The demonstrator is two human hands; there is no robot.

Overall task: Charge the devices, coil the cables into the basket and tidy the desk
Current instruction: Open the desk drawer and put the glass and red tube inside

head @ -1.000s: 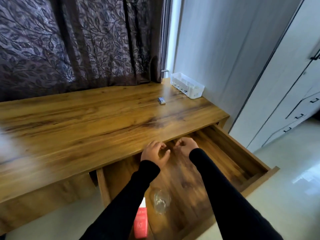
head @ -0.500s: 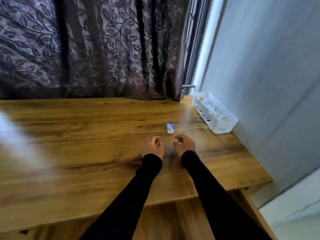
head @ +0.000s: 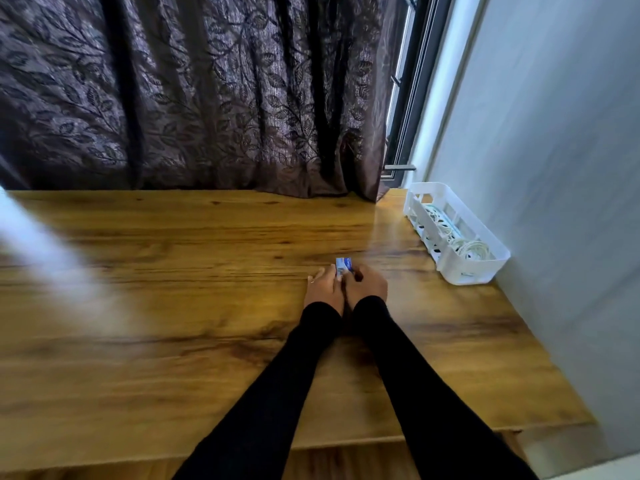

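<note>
- Curtain [head: 194,95]: dark, leaf-patterned, hung behind the table across the whole back edge; its hem touched the wood.
- Table [head: 173,306]: wooden, broad, with a glossy grain; a pale blurred streak of glare lay across its left part.
- Wall [head: 561,133]: grey, closed off the table's right side.
- Window frame [head: 412,98]: dark, stood between the curtain and the wall.
- Sleeves [head: 277,393]: black, two, reached from the near edge to mid-table.
- Basket [head: 481,271]: white, slotted plastic, sat at the far right of the table against the wall.
- Cables [head: 464,245]: white, coiled inside the basket.
- Left hand [head: 323,289]: fingers curled, pinched the near left edge of the card.
- Right hand [head: 369,284]: fingers curled, touched the card's right side; the grip itself could not be told.
- Card [head: 343,265]: small, blue and white, lay between both hands' fingertips, well apart from the basket.
</note>
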